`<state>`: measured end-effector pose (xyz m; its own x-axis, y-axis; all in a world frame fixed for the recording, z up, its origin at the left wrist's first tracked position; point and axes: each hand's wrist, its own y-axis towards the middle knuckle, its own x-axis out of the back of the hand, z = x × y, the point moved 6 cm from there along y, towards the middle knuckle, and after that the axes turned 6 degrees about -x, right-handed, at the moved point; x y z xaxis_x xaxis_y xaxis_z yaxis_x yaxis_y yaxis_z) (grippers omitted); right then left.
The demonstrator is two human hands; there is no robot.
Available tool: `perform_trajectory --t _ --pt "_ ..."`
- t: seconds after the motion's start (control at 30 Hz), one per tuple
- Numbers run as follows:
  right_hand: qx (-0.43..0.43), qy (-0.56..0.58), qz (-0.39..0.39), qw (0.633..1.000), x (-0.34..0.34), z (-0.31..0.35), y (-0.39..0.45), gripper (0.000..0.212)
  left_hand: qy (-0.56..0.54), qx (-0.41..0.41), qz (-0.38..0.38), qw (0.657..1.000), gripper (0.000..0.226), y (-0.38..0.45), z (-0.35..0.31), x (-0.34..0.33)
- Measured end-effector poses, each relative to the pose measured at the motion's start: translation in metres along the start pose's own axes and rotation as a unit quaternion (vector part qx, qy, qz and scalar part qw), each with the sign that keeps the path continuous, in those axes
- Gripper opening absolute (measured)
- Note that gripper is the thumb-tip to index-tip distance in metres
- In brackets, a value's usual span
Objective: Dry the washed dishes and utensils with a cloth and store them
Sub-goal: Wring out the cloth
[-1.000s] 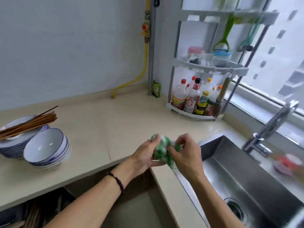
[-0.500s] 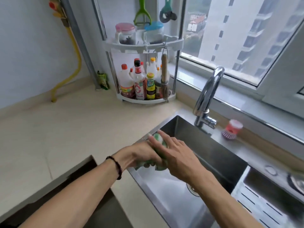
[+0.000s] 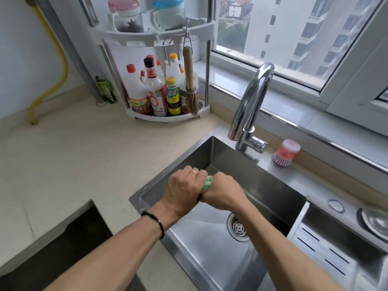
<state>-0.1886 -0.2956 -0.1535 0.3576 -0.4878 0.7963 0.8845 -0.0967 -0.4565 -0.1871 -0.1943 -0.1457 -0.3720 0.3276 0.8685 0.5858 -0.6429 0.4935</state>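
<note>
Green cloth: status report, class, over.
Left hand and right hand both grip the green cloth, bunched, over the sink. Nothing in the way.

Single head-worn wide-angle view: looks forward and steeply down from above over the steel sink (image 3: 247, 171), close to both forearms; faucet (image 3: 251, 108), corner rack (image 3: 168, 116) and window (image 3: 294, 38) behind; no second view.

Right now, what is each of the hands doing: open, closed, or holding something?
Left hand: closed around the green cloth, over the sink.
Right hand: closed around the same cloth.
</note>
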Motion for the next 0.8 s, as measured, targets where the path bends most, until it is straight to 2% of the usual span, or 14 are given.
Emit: perform_trajectory --t 0.1,0.17,0.2,0.27,0.33,0.4,0.47,0.5,0.53,0.57,0.63,0.67,0.73,0.8 --pt "-0.038 0.083 0.088 0.992 -0.007 -0.012 0.01 0.02 -0.073 0.055 0.048 0.995 0.025 -0.004 0.0 -0.016" --pt "-0.012 0.144 0.066 0.987 -0.005 -0.016 0.013 0.024 -0.092 0.158 0.165 0.969 0.025 -0.006 0.013 -0.031" --pt "0.019 0.167 0.03 0.985 -0.004 -0.017 0.013 0.044 -0.11 0.226 0.211 0.945 0.022 -0.009 0.023 -0.038" --pt "0.115 0.143 -0.065 0.981 -0.006 -0.016 0.006 0.089 -0.235 0.362 0.254 0.866 0.017 -0.014 0.036 -0.05" --pt "0.214 -0.016 -0.151 0.965 -0.017 -0.012 -0.002 0.105 -0.408 0.413 0.301 0.756 0.018 -0.015 0.031 -0.058" --pt "0.315 -0.152 -0.245 0.904 -0.028 -0.009 -0.01 0.093 -0.522 0.36 0.399 0.662 0.022 -0.012 0.011 -0.054" --pt "0.391 -0.18 -0.309 0.848 -0.028 -0.009 -0.013 0.063 -0.559 0.313 0.461 0.614 0.034 -0.012 -0.005 -0.045" --pt "0.401 -0.175 -0.33 0.836 -0.025 -0.008 -0.011 0.049 -0.555 0.303 0.464 0.62 0.039 -0.009 -0.008 -0.044" --pt "0.39 -0.177 -0.337 0.839 -0.02 -0.007 -0.007 0.036 -0.529 0.297 0.457 0.65 0.04 -0.006 -0.008 -0.047" --pt "0.369 -0.186 -0.327 0.85 -0.015 -0.006 0.0 0.026 -0.477 0.292 0.442 0.701 0.039 -0.002 -0.007 -0.048" --pt "0.309 -0.208 -0.24 0.896 -0.011 -0.003 0.014 0.028 -0.324 0.268 0.401 0.814 0.029 0.008 0.0 -0.049" --pt "0.273 -0.202 -0.192 0.921 -0.01 -0.004 0.02 0.027 -0.241 0.255 0.387 0.853 0.023 0.011 0.004 -0.047" --pt "0.209 -0.156 -0.093 0.961 -0.013 -0.007 0.027 0.022 -0.104 0.19 0.36 0.907 0.015 0.018 0.005 -0.038" --pt "0.163 -0.096 -0.026 0.982 -0.017 -0.01 0.033 0.016 -0.028 0.112 0.342 0.933 0.004 0.022 0.002 -0.035"
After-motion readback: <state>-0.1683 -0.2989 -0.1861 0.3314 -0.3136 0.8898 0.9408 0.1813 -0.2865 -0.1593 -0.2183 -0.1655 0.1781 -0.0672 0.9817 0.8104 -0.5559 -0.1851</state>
